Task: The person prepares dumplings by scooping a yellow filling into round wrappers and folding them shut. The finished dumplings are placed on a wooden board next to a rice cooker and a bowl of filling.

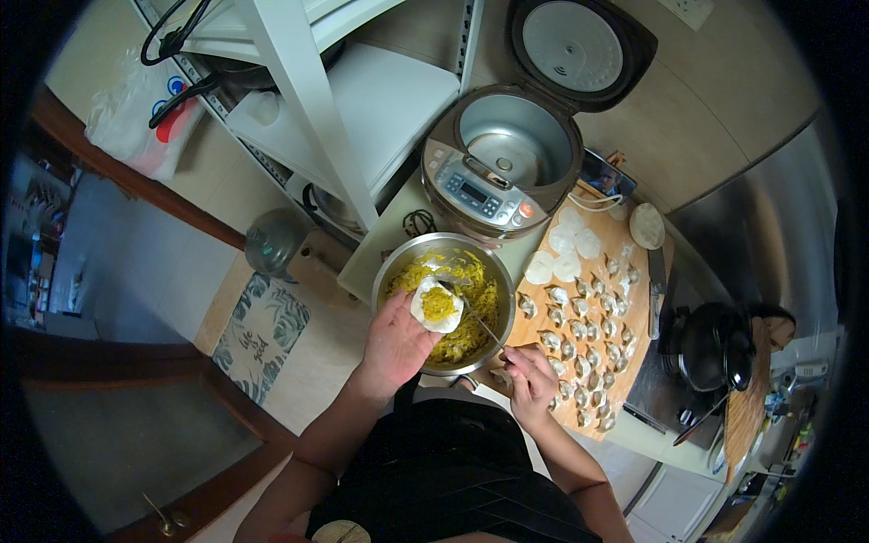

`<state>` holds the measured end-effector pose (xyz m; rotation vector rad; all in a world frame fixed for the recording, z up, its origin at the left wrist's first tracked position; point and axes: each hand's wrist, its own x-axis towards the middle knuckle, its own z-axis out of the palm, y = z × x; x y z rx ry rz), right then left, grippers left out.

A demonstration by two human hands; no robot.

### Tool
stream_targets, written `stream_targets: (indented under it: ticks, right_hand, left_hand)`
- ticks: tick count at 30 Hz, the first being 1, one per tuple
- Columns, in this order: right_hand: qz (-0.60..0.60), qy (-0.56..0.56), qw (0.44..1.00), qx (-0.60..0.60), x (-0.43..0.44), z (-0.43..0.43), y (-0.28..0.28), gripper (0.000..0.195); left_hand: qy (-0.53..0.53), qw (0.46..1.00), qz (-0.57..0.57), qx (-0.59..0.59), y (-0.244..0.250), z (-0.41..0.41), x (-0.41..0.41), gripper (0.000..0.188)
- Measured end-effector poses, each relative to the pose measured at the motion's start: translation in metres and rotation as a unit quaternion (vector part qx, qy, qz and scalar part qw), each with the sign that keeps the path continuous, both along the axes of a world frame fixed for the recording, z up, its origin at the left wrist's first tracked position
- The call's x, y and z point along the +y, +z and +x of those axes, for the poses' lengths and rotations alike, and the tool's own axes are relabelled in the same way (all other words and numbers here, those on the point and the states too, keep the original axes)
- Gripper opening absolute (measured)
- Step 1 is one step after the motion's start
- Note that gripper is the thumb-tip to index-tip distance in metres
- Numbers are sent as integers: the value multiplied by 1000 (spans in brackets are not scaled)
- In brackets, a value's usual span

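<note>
On the fingers of my left hand [396,343] lies a round dumpling wrapper [422,322], with a mound of yellow shredded filling [438,304] on it. My right hand [531,381] grips the handle of a metal spoon [483,327]. The spoon's tip reaches the edge of the wrapper, beside the filling. Both are held over a stainless-steel bowl [503,271] of the same yellow filling. To the right, a wooden board [519,330] carries rows of folded dumplings [579,330] and several flat round wrappers [561,239].
Behind the bowl stands a rice cooker [475,186], its lid up. A phone [606,173] leans at the board's far end, near a pale dough piece [647,227] and a knife [656,285]. A black pot [706,346] sits at right. White shelving [380,108] rises at left.
</note>
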<state>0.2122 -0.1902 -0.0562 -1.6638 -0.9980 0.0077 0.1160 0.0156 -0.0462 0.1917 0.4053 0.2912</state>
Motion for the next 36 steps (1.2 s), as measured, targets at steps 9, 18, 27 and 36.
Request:
stream_targets:
  ticks: [9,18,27,36]
  right_hand:
    - [-46,71,979,-188,-4,5,4,40]
    - [-89,107,917,-374,-6,8,16,40]
    - [-94,89,899,-418,-15,13,13,40]
    - [-102,99,903,-406,-25,15,13,46]
  left_hand:
    - [2,1000,-2,6,10,-1,-1,51]
    - [-17,1000,17,-3,15,-4,-3,51]
    - [-21,1000,9,-1,9,-4,2,52]
    - [-17,1000,-13,20,12,-4,8,53]
